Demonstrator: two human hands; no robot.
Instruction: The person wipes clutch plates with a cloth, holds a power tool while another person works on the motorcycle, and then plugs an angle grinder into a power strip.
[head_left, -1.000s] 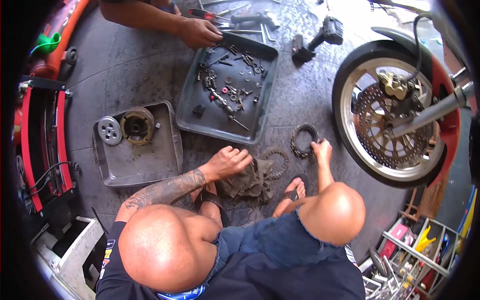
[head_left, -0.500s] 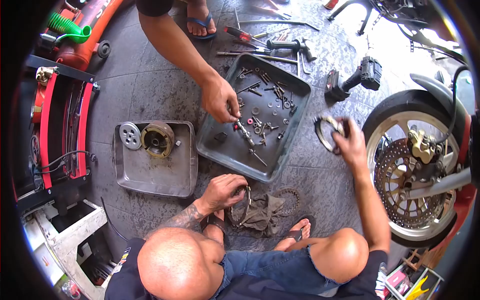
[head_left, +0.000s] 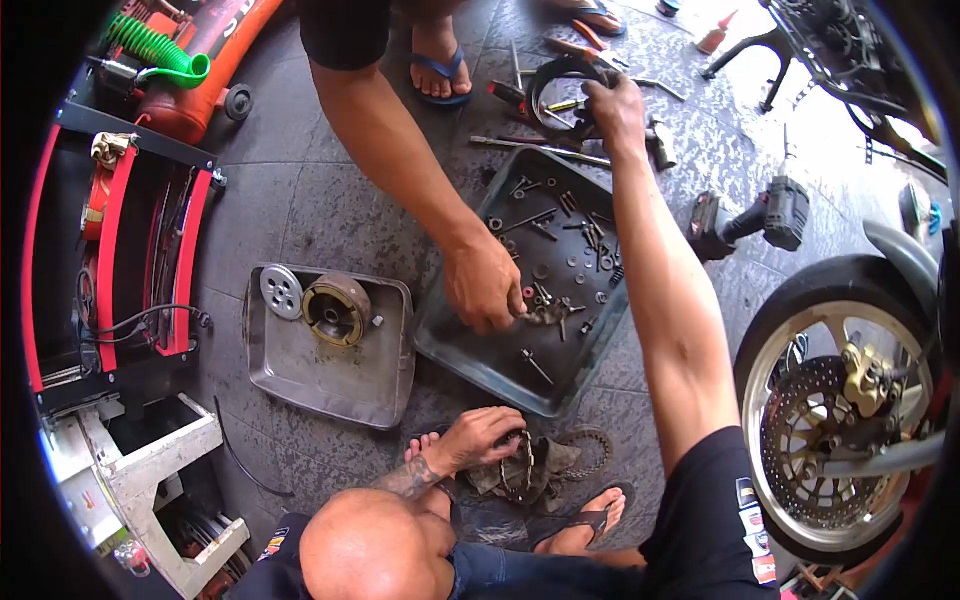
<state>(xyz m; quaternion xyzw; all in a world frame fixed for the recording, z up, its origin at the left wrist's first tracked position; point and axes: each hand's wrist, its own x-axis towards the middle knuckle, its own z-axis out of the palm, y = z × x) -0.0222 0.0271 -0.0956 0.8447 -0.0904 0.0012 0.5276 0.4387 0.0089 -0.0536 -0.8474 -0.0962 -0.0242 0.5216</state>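
Notice the right hand (head_left: 612,108) stretched far forward, past the far edge of the black tray (head_left: 485,379), with fingers clamped on the side of a dark ring (head_left: 537,95). In this view, see that same ring in front of the tools (head_left: 508,94) lying on the floor (head_left: 270,210); touching them or not, impossible to tell. See also the left hand (head_left: 484,438) low and close to the body, closed on the left side of a toothed ring (head_left: 531,458), in front of the crumpled cloth (head_left: 563,457). For doing this reach well, better to hold the dark ring firmly but without squeezing, because of some risk of bending or slipping. Mind especially the hammer (head_left: 661,146), so as not to knock the rim against steel. Mind too the right forearm (head_left: 670,275), crossing over the right side of the tray: best to pass high there, clear of the small parts (head_left: 545,297) and of the co-worker's hand (head_left: 485,285). With the left hand, hold lightly by the edge, preferably over the soft cloth. Finally, watch for the second toothed ring (head_left: 606,450) at the cloth's right, near the sandalled right foot (head_left: 598,517), to avoid treading on the teeth.
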